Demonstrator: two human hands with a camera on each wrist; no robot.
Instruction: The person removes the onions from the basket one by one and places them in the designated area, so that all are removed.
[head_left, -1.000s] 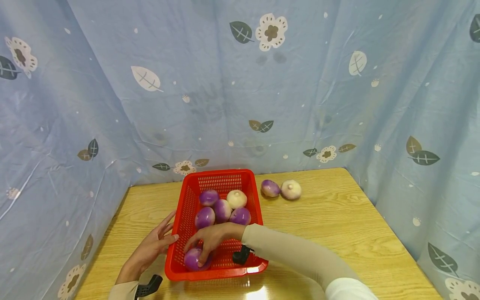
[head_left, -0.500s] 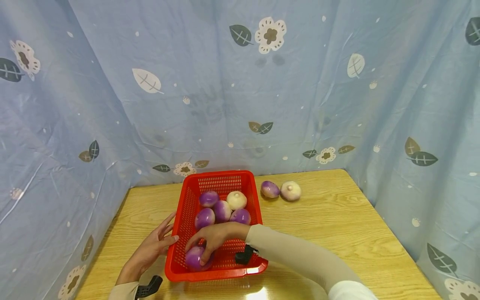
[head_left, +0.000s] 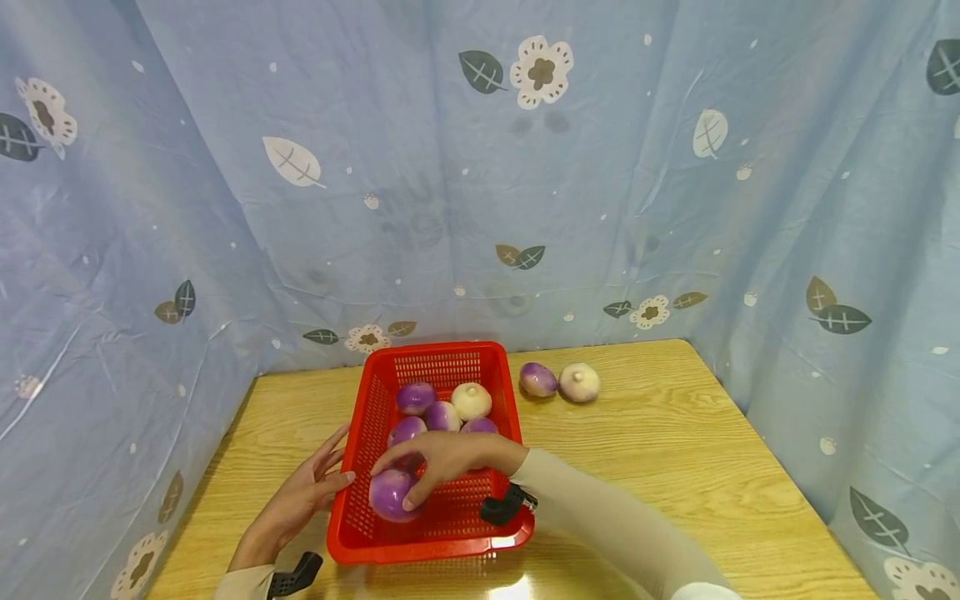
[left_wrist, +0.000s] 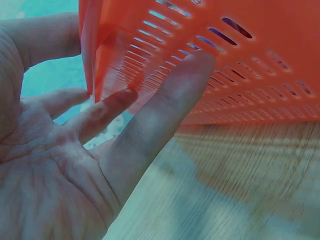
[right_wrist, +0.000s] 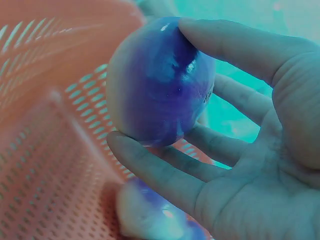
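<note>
Looking down from the head view, the right hand [head_left: 442, 461] is curling its fingers round a purple onion [head_left: 392, 493] and holding it over the near end of the red basket [head_left: 360, 433], lower centre of the frame. Five more onions [head_left: 442, 412] are lying in the basket's far half, while two onions [head_left: 558, 381] are sitting on the desk [head_left: 675, 450] just right of the basket. The left hand [head_left: 303, 498] is pressing straight, spread fingers against the basket's left wall. Judging by this, the sorting is well along, with two onions on the desk and five in the basket.

Turning to the left wrist view, the left hand's fingers [left_wrist: 165, 107] are lying flat against the slotted basket wall [left_wrist: 240, 65], gripping nothing.

Moving to the right wrist view, the grip is closing on the onion [right_wrist: 157, 82] between thumb above and fingers [right_wrist: 165, 175] below. It is looking smooth, glossy and round, purple fading to white on one side. Another onion [right_wrist: 150, 212] is lying beneath it on the basket floor.
</note>
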